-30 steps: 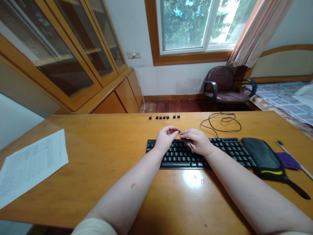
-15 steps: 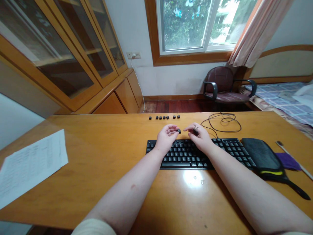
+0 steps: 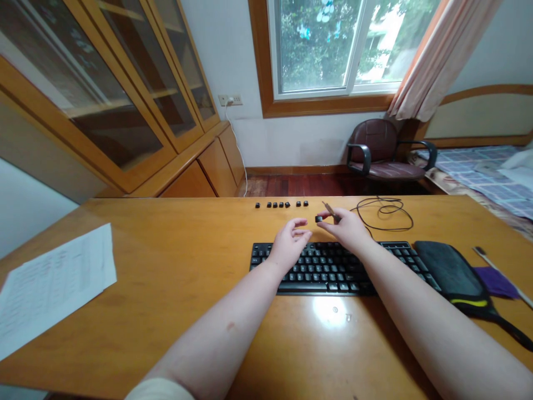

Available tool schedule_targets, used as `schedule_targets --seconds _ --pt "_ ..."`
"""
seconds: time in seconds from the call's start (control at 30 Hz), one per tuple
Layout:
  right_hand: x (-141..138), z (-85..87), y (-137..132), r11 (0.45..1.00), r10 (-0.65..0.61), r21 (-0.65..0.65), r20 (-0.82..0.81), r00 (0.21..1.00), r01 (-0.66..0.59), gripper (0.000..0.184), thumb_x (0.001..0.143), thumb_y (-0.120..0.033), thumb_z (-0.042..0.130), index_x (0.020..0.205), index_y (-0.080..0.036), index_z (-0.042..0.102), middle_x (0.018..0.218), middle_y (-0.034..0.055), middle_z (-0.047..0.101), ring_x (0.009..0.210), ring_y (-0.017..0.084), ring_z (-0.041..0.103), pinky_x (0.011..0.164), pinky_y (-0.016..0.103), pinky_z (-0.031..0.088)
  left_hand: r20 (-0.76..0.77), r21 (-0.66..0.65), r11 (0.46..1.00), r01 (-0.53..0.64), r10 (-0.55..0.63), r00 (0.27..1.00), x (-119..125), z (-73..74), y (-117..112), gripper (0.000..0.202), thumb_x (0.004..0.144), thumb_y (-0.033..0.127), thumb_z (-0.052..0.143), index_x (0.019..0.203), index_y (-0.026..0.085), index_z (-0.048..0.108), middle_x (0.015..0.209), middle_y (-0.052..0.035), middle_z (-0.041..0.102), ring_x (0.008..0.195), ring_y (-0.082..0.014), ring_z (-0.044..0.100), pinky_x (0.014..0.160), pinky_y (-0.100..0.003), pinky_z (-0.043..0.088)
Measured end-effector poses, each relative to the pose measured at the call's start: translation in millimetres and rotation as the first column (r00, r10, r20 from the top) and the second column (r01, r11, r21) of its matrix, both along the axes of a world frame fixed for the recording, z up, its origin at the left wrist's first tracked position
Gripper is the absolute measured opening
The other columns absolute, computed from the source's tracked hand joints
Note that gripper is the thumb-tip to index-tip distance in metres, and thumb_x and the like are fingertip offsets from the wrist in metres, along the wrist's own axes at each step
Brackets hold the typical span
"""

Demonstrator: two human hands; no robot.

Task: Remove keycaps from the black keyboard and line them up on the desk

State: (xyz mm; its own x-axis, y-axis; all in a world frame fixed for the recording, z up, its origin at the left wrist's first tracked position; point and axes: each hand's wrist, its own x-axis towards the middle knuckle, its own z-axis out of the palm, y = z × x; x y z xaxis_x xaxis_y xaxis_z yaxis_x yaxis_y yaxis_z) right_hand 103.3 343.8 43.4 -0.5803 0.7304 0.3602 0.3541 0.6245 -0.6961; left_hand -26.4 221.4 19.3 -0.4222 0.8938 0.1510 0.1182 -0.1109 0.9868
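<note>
A black keycap [image 3: 318, 219] is pinched between the thumb and index finger of my right hand [image 3: 348, 229], above the far edge of the keyboard. The same hand also keeps a small slim tool [image 3: 329, 209] with a brownish tip in its fingers; its exact kind is unclear. My left hand [image 3: 288, 242], fingers apart and holding nothing, hovers just left of the keycap over the black keyboard [image 3: 310, 286]. Both forearms cover parts of the keys. Beyond the hands, several loose black keycaps [image 3: 281, 205] lie in a row near the desk's far edge.
Right of the keyboard lies a black brush-like item with a handle [image 3: 452, 272], over a purple cloth [image 3: 495, 282] beside a thin white-handled brush [image 3: 506, 278]. A coiled cable [image 3: 385, 214] rests behind the keyboard. Papers [image 3: 62, 283] lie at the desk's left.
The keycap has passed from my left hand to my right hand. My left fingers have opened, and the tool in my right hand now points up and away.
</note>
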Motion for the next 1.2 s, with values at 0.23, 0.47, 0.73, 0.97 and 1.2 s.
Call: schedule_targets --seconds 0.23,0.47,0.73,0.97,1.2 --pt "-34.2 -4.8 67.4 0.988 -0.128 -0.045 0.325 0.937 0.151 0.022 0.066 -0.030 0.067 0.085 -0.020 0.071 0.080 0.0035 0.069 0.071 0.017 0.060 0.062 0.025 0.041 -0.448 -0.064 0.996 0.061 -0.083 0.890 5.9 6.6 -8.2 0.017 0.081 0.019 0.053 0.095 0.017 0.063 0.093 -0.0048 0.065 0.079 -0.0139 0.061 0.078 -0.029 0.051" --pt "-60.2 -31.9 96.3 0.981 -0.125 -0.085 0.415 0.901 0.175 0.025 0.063 -0.030 0.070 0.086 -0.019 0.070 0.080 0.0035 0.070 0.069 0.015 0.060 0.060 0.023 0.041 -0.482 -0.086 0.992 0.090 -0.121 0.868 6.1 8.0 -9.6 0.016 0.082 0.021 0.052 0.093 0.018 0.064 0.092 -0.0034 0.066 0.079 -0.0136 0.061 0.077 -0.027 0.050" --pt "-64.8 -36.5 103.4 0.982 -0.101 -0.097 0.440 0.892 0.159 0.021 0.063 -0.028 0.070 0.082 -0.021 0.071 0.072 0.0015 0.068 0.065 0.015 0.060 0.060 0.023 0.043 -0.478 -0.079 0.993 0.091 -0.118 0.870 6.7 8.4 -9.5 0.017 0.082 0.021 0.052 0.093 0.018 0.064 0.091 -0.0033 0.066 0.079 -0.0132 0.061 0.076 -0.026 0.049" --pt "-67.8 -38.7 106.9 0.985 -0.094 -0.088 0.455 0.886 0.150 0.023 0.062 -0.029 0.071 0.084 -0.020 0.071 0.073 0.0015 0.069 0.064 0.015 0.060 0.059 0.023 0.044 -0.484 -0.090 0.992 0.091 -0.124 0.866 6.6 8.8 -9.5 0.017 0.082 0.021 0.051 0.093 0.018 0.064 0.092 -0.0031 0.066 0.080 -0.0137 0.061 0.077 -0.027 0.049" --pt "-68.2 -47.3 114.6 0.988 -0.091 -0.072 0.462 0.882 0.140 0.025 0.062 -0.030 0.072 0.085 -0.021 0.071 0.072 0.0012 0.069 0.064 0.015 0.061 0.060 0.024 0.044 -0.488 -0.089 0.991 0.105 -0.135 0.862 5.9 7.3 -8.8 0.018 0.083 0.021 0.051 0.093 0.018 0.064 0.091 -0.0034 0.066 0.081 -0.0138 0.061 0.077 -0.027 0.049"
